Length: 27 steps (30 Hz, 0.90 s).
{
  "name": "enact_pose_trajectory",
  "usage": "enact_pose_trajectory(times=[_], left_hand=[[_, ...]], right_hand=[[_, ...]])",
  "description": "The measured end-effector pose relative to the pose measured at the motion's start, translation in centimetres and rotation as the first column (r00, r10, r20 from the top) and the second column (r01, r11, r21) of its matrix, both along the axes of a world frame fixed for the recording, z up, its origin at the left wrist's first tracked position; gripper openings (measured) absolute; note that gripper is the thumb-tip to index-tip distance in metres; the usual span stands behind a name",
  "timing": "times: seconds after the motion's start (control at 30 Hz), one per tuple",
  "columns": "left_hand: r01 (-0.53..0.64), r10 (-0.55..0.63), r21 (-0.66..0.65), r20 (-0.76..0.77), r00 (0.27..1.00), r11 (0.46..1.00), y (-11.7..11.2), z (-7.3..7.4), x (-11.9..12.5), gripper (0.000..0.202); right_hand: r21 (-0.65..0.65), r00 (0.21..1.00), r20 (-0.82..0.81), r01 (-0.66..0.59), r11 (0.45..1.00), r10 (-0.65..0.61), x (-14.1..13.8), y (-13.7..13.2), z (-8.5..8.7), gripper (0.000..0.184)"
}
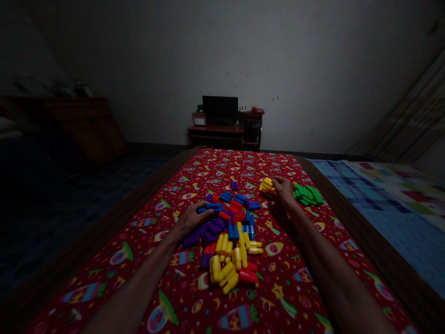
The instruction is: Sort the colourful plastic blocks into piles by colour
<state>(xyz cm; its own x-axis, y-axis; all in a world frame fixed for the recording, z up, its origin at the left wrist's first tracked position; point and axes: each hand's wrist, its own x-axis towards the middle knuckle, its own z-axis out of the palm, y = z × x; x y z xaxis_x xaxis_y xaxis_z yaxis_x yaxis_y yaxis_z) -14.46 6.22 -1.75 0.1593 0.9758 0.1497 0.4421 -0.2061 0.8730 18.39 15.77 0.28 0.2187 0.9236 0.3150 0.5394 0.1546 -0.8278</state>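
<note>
A heap of plastic building pieces (231, 234) in yellow, blue, purple and red lies in the middle of a red patterned cloth (278, 297). My left hand (193, 217) rests at the heap's left edge, fingers closed round a blue piece (210, 207). Farther off to the right, my right hand (283, 189) is curled on a small cluster of yellow pieces (266, 185). A separate group of green pieces (306, 195) lies just right of that hand.
The cloth covers a long wooden table with dark edges (365, 241). A checked mat (389, 199) lies on the floor at right. At the far wall stands a low desk with a dark screen (220, 110). The room is dim.
</note>
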Motion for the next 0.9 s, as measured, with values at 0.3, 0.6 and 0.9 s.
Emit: enact_pose_trajectory(times=[0.3,0.6,0.9], left_hand=[[-0.014,0.014,0.020,0.002,1.000,1.000,0.2,-0.4,-0.2,0.049],[0.012,-0.011,0.058,-0.022,1.000,0.998,0.4,-0.4,-0.4,0.053],[-0.018,0.017,0.035,0.031,0.999,0.999,0.0,-0.1,-0.1,0.055]], right_hand=[[-0.037,0.878,0.449,0.202,0.979,-0.164,1.6,-0.9,-2.1,0.039],[-0.068,0.811,0.494,-0.323,0.944,0.313,-3.0,-3.3,3.9,0.028],[-0.503,0.273,0.596,-0.606,0.616,0.755,-8.9,-9.9,6.3,0.007]])
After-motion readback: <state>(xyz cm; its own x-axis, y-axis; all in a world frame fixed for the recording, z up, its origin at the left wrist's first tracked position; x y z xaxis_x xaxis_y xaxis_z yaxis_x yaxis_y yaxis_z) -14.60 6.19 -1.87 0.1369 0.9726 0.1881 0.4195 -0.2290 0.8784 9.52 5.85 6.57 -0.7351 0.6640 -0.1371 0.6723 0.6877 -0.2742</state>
